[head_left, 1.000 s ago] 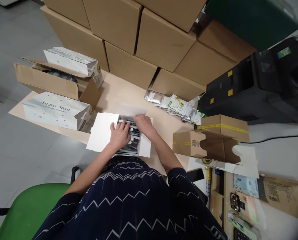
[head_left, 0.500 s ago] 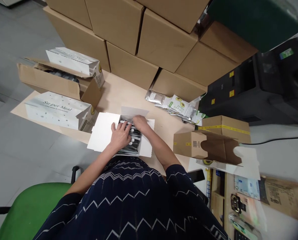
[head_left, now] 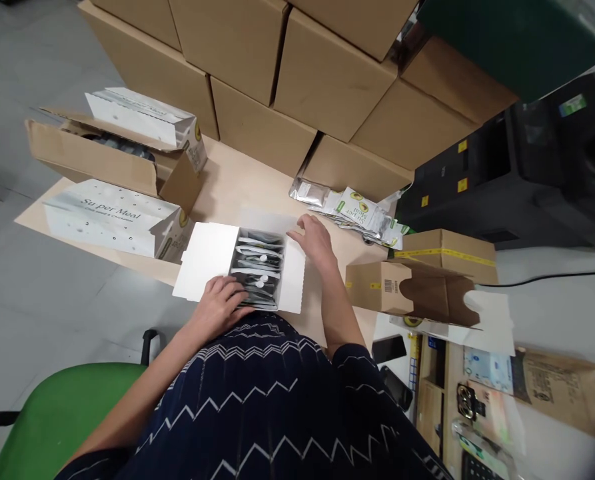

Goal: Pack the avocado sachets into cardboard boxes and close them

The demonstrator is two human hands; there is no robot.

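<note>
A white carton [head_left: 208,257] stands on the table in front of me with its flaps folded out. Silvery, dark-faced pouches [head_left: 258,257] fill it in an upright row, and a few show white caps. Over the carton's near left corner lies my left hand [head_left: 220,303], fingers apart and resting on the edge and the nearest pouches. My right hand [head_left: 316,243] is at the far right corner, close to the far flap [head_left: 264,219]. Its thumb and fingers are bent and apart; whether they touch the flap I cannot tell.
Printed white cartons [head_left: 104,217] and an opened brown box [head_left: 92,160] stand at the left. Flat pouches [head_left: 360,212] lie beyond my right hand. An open brown carton [head_left: 430,293] sits on the right. Stacked cardboard boxes [head_left: 262,127] wall off the back, beside a black machine [head_left: 472,173].
My right hand has come out of the carton and moved right to its far corner. My left hand has drawn back towards me, from the middle pouches to the near left corner.
</note>
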